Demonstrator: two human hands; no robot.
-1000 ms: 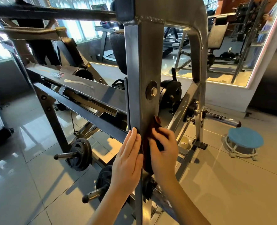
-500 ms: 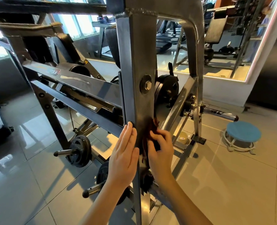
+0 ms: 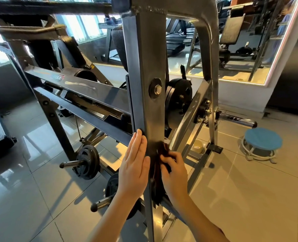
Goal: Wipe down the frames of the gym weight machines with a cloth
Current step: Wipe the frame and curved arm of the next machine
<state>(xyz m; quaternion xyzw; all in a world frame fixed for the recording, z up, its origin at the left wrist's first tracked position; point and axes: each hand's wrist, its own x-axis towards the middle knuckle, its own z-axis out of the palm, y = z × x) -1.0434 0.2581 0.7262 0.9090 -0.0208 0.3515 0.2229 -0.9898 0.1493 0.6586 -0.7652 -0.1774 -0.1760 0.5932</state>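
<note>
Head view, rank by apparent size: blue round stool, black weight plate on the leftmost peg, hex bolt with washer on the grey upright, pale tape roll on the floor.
1. Blue round stool
2. Black weight plate
3. Hex bolt with washer and pale tape roll: look alike; bolt is nearer the camera, so unranked.

The right hand (image 3: pixel 173 173) sits lower on the upright post (image 3: pixel 150 110), its fingers now curled, bunching the dark cloth (image 3: pixel 157 154).
</note>
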